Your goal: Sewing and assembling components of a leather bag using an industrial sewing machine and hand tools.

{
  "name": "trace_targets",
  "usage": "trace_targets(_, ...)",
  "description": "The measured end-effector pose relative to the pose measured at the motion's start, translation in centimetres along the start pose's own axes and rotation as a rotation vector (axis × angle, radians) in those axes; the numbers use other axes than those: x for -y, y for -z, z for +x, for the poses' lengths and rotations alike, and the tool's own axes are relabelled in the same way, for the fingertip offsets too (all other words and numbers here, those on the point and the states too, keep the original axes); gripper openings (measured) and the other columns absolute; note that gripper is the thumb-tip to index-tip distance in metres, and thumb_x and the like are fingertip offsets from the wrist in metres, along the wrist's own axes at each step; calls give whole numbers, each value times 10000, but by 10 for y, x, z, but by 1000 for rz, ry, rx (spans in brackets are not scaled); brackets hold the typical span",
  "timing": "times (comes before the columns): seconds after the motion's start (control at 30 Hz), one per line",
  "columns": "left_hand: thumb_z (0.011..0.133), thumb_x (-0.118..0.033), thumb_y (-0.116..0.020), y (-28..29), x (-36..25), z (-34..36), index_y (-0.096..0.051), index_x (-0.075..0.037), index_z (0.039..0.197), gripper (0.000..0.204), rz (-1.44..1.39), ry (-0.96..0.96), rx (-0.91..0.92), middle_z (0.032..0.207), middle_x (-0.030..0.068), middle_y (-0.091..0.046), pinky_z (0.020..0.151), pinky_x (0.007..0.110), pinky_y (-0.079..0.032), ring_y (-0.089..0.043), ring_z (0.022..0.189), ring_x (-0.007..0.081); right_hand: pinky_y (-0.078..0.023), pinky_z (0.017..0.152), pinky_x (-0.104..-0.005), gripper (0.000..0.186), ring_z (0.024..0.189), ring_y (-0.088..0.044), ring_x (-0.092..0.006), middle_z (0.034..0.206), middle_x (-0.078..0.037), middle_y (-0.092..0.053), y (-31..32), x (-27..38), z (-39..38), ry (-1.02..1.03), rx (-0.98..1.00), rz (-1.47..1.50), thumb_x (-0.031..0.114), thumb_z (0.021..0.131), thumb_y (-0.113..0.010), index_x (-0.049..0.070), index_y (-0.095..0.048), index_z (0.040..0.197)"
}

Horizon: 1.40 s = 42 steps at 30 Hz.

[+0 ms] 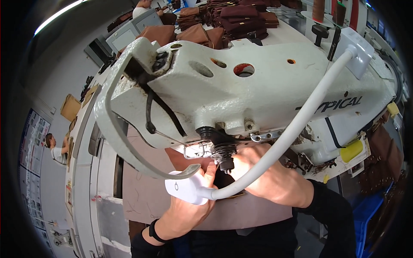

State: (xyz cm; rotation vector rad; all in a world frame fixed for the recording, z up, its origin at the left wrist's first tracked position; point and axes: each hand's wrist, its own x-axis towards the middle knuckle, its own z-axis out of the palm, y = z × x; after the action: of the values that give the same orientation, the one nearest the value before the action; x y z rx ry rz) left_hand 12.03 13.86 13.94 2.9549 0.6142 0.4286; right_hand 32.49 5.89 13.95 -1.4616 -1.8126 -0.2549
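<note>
The work looks to be under way rather than finished: a small dark piece [223, 180] sits between the person's two hands, just below the head of the pale sewing machine [266, 99]. The left hand [188, 217] comes in from the lower left, its thumb pointing up beside that piece; the lamp [185, 189] covers much of its fingers, so whether it grips or only steadies cannot be told. The right hand [279, 185] reaches in from the other side, close to the left, its fingertips hidden by the lamp's bendy neck and the black knob [226, 161], so its hold cannot be told either. A reddish-brown piece [177, 158] shows behind the left hand, over the wide pinkish-brown sheet [148, 189]. No seam shows on the dark piece, so how much is sewn and how much is left stays unclear. Brown stacks [236, 19] lie on the table behind the machine; whether they are finished cannot be judged.
</note>
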Motion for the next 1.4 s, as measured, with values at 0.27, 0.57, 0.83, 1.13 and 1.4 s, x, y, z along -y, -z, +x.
trace_targets(0.27, 779, 45, -686, 3, -1, 6, -596, 77, 1313, 543, -29, -27, -107, 963, 206, -643, 744, 424, -525, -631, 800, 356, -553, 556, -415, 80, 653, -693, -311, 864, -165, -661, -19, -3, 2, -83, 147, 51, 91, 860, -613, 18, -644, 850)
trace_targets(0.57, 769, 46, -686, -5, 3, 5, -585, 87, 1312, 554, -51, -98, -104, 901, 184, -579, 697, 411, -522, -607, 775, 341, -540, 568, -430, 118, 662, -683, -320, 906, -178, -647, -13, -3, -4, -63, 112, 75, 132, 903, -621, 18, -649, 919)
trace_targets(0.83, 770, -22, -704, -14, -4, 3, -596, 48, 1340, 585, 131, -63, -87, 929, 148, -560, 723, 420, -525, -604, 832, 307, -538, 549, -426, 176, 620, -673, -308, 837, -157, -640, 0, -5, -8, -40, 186, -16, 140, 906, -640, 20, -656, 1032)
trace_targets(1.13, 826, -77, -775, -9, -3, 6, -663, 34, 1242, 445, -46, 14, -124, 869, 130, -596, 728, 390, -518, -618, 774, 285, -539, 516, -420, 196, 598, -673, -307, 801, -143, -633, -3, -2, -14, -137, 167, 65, 123, 892, -640, 72, -666, 1079)
trace_targets(1.4, 997, -99, -670, -16, 10, 13, -665, 40, 1170, 221, -420, 249, -133, 984, 85, -670, 697, 271, -508, -610, 805, 128, -548, 537, -437, 124, 622, -683, -341, 788, -151, -652, -10, -7, -9, -101, 151, 76, 108, 885, -631, 32, -651, 981)
